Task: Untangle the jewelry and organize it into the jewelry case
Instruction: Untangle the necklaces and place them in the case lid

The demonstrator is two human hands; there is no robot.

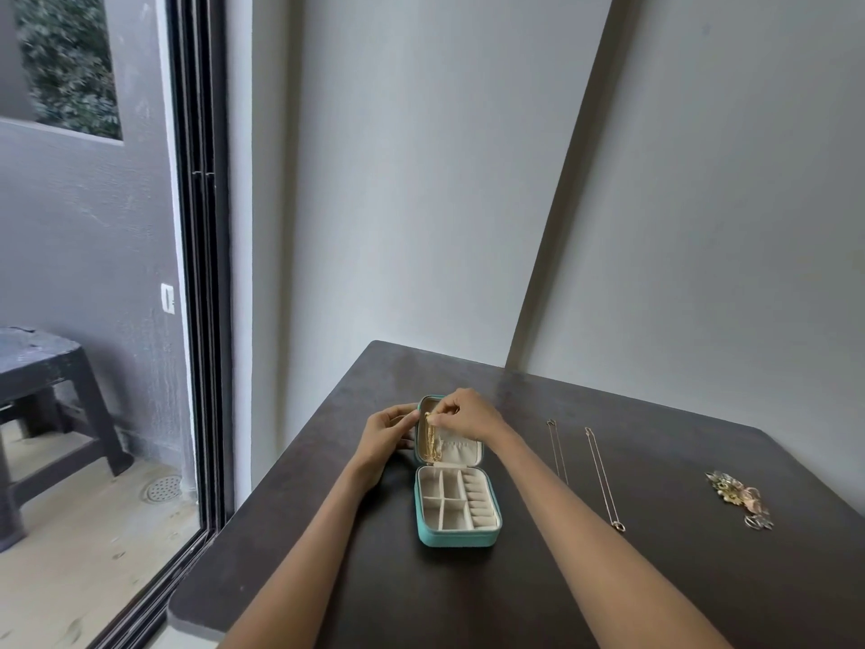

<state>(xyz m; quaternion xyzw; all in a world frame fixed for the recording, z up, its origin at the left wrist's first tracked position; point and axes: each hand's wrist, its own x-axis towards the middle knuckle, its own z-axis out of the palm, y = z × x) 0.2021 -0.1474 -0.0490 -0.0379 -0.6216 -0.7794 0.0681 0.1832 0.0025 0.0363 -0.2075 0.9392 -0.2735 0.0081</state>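
A small teal jewelry case point(456, 538) lies open on the dark table, cream compartments in its base and its lid raised. A gold chain point(430, 442) hangs inside the lid on the left. My left hand point(388, 430) grips the lid's left edge. My right hand point(463, 414) pinches the top of the gold chain near the lid's upper rim. Two thin necklaces lie stretched out to the right: one point(557, 449) nearer the case, the other point(604, 480) longer with a small pendant. A tangled pile of jewelry point(739, 498) sits further right.
The dark table point(608, 601) stands against grey walls at the back and right. Its left edge runs beside a sliding glass door point(201, 274). Outside the door stands a dark stool point(42, 400) on a tiled floor.
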